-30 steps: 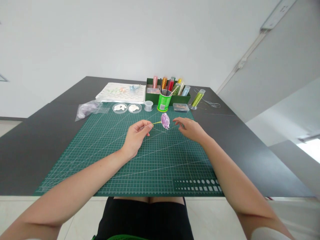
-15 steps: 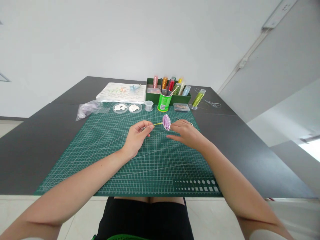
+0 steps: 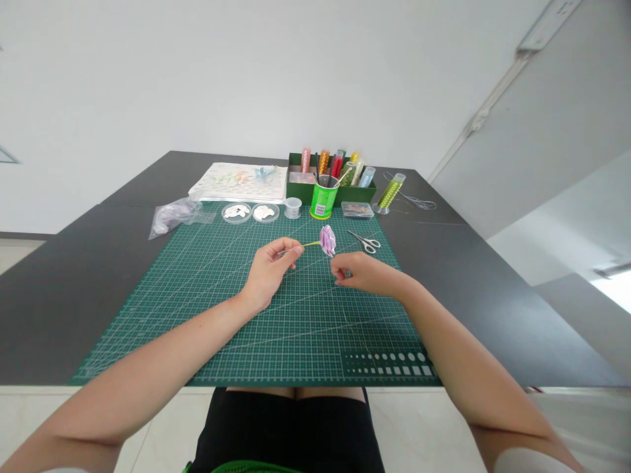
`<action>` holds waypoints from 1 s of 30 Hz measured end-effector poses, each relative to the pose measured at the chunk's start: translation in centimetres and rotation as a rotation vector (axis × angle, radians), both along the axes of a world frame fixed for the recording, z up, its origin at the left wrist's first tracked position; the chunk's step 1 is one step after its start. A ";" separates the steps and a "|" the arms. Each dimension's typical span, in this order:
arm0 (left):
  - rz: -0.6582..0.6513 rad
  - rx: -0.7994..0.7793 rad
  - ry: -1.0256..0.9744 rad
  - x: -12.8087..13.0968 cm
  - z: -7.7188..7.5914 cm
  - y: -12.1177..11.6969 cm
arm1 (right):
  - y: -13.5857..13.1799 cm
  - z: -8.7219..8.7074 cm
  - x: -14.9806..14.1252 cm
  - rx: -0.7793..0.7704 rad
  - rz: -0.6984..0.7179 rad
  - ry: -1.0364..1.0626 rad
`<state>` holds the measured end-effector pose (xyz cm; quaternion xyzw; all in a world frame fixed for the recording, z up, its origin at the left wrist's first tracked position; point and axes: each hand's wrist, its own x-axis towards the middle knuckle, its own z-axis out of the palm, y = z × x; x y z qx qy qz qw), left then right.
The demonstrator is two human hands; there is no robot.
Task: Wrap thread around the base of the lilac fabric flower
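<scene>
A lilac artificial flower (image 3: pixel 327 241) with a thin yellow-green stem (image 3: pixel 311 244) is tilted sideways above the mat, its head facing right. My left hand (image 3: pixel 269 269) is closed on the stem, thumb against the fingers. Close by the lower right edge of the flower, my right hand (image 3: pixel 362 272) has its fingers curled in. Whether a petal or a thread is between its fingertips, I cannot tell. Scissors (image 3: pixel 365 242) lie just beyond my right hand.
The green cutting mat (image 3: pixel 276 348) covers the table's middle. Along its back stand a green can (image 3: pixel 324 199) of tools, a box (image 3: pixel 365 196) of thread spools, a lone spool (image 3: pixel 392 192), dishes of white pieces (image 3: pixel 236 212) and a flat case (image 3: pixel 357 210). A plastic bag (image 3: pixel 172 217) lies left.
My right hand has moved slightly down toward me and its stretched fingers have curled in, uncovering the scissors. My left hand and the flower stay in place.
</scene>
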<state>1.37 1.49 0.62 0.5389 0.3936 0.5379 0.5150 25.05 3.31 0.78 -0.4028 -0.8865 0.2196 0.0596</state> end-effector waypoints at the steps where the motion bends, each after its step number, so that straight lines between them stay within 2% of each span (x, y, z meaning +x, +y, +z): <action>1: 0.000 0.002 0.001 0.0 0.0 0.0 | 0.0 -0.1 0.0 0.003 0.029 0.068; 5: -0.012 0.030 0.012 0.0 -0.1 -0.1 | -0.4 -0.6 -0.7 0.115 0.013 0.342; 9: -0.024 0.047 0.038 0.0 -0.4 0.0 | -1.6 -1.4 -2.7 0.136 0.012 0.514; 11: -0.027 0.049 0.043 -0.1 -0.4 0.0 | -2.4 -1.7 -3.7 0.222 -0.024 0.523; 15: -0.019 0.046 0.059 -0.1 -0.4 0.0 | -3.7 -1.9 -4.7 0.619 -0.124 0.405; 17: -0.017 0.039 0.069 -0.1 -0.3 -0.1 | -3.9 -1.9 -4.7 0.770 -0.134 0.373; 21: -0.019 0.027 0.068 -0.1 -0.3 -0.2 | -4.3 -1.8 -4.4 0.859 -0.076 0.378; 24: -0.008 0.026 0.059 0.0 -0.4 -0.1 | -4.8 -1.7 -4.6 0.803 -0.025 0.447; 26: 0.009 0.029 0.052 -0.1 -0.5 0.0 | -4.9 -1.7 -4.9 0.651 -0.069 0.532; 28: 0.029 0.036 0.051 -0.1 -0.6 0.2 | -4.6 -1.9 -5.1 0.385 -0.168 0.597; 30: 0.047 0.045 0.055 -0.1 -0.6 0.3 | -3.9 -2.1 -5.2 0.036 -0.264 0.643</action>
